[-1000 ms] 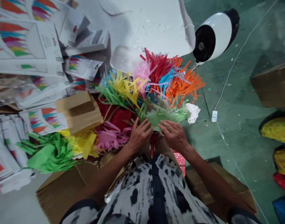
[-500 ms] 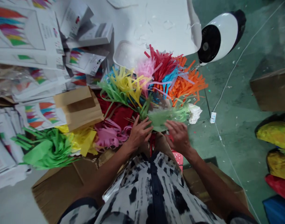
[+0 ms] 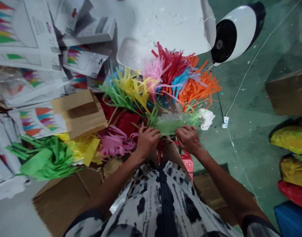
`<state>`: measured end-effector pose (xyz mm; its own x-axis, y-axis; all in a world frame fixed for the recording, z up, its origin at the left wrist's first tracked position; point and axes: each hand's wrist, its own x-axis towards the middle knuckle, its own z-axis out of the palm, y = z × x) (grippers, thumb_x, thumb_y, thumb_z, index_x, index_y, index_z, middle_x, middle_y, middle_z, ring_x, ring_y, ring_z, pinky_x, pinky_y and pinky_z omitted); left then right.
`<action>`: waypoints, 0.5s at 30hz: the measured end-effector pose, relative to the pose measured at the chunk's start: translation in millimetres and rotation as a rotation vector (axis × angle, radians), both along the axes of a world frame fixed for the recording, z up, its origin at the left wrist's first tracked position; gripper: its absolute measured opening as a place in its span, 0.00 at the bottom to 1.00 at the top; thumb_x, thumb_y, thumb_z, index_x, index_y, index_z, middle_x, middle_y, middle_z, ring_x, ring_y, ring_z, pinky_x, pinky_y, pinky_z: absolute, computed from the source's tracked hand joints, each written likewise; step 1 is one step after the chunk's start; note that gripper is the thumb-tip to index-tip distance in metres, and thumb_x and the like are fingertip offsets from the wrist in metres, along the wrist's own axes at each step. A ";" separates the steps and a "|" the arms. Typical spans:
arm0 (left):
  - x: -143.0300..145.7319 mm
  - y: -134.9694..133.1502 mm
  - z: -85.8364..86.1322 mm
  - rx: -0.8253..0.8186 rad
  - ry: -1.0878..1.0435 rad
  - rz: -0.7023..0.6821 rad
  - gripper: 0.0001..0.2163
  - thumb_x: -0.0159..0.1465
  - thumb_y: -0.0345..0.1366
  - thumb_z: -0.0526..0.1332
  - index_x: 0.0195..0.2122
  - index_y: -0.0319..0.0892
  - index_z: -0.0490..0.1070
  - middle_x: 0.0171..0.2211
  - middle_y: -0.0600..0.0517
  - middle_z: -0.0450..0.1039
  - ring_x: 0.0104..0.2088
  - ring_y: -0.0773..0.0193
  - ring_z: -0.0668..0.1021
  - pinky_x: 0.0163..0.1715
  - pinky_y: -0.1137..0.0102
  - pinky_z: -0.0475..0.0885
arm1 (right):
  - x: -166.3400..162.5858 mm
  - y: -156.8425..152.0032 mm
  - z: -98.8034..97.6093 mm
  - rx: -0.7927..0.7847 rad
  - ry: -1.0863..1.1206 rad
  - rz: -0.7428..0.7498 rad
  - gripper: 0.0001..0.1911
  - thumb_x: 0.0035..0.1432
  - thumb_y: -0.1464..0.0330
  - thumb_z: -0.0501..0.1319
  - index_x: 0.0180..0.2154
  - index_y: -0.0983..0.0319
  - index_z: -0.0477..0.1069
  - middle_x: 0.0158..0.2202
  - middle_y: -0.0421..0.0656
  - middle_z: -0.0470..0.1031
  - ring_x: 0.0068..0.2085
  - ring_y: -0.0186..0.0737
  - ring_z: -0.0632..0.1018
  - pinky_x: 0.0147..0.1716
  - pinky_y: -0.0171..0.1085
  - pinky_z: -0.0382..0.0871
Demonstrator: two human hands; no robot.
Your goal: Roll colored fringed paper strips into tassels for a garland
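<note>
My left hand (image 3: 147, 141) and my right hand (image 3: 189, 138) both pinch the near edge of a light green fringed tissue sheet (image 3: 169, 125), fingers curled over it. Behind it fans a bundle of fringed tissue in yellow (image 3: 133, 87), pink, red (image 3: 172, 64), blue and orange (image 3: 199, 87). A pink fringed piece (image 3: 115, 143) lies just left of my left hand. A red object (image 3: 185, 161) shows below my hands.
Printed white boxes (image 3: 24, 36) pile up at the left with a brown paper bag (image 3: 78, 113), green fringed tissue (image 3: 45, 159) and yellow tissue. A white fan (image 3: 236, 31) stands at the upper right. Coloured bundles (image 3: 294, 138) lie on the green floor; cardboard (image 3: 62, 197) is below.
Both hands went from lying flat on the green sheet to curled, pinching its near edge. The view shifted slightly.
</note>
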<state>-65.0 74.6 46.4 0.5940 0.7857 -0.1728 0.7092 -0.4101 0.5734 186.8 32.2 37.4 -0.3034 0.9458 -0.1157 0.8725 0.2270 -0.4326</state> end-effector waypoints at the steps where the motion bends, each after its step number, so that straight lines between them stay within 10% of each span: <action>1: 0.3 3.2 -1.1 -0.023 -0.001 0.034 0.06 0.72 0.36 0.62 0.44 0.49 0.80 0.47 0.50 0.85 0.53 0.52 0.79 0.58 0.48 0.61 | -1.8 2.5 0.9 -0.031 0.004 -0.052 0.08 0.69 0.68 0.59 0.39 0.59 0.77 0.40 0.45 0.84 0.48 0.48 0.76 0.47 0.46 0.57; 15: 18.1 26.8 -18.1 0.202 0.222 0.212 0.09 0.73 0.39 0.60 0.40 0.43 0.76 0.30 0.47 0.79 0.37 0.52 0.79 0.41 0.59 0.62 | -27.5 27.3 -21.8 -0.098 -0.104 -0.504 0.19 0.74 0.57 0.54 0.39 0.59 0.78 0.32 0.48 0.78 0.38 0.49 0.74 0.43 0.45 0.60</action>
<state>-46.8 101.3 28.3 0.3802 0.9186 -0.1078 0.8886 -0.3304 0.3181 159.3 59.5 15.5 0.2049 0.9546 -0.2162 0.9025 -0.2697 -0.3357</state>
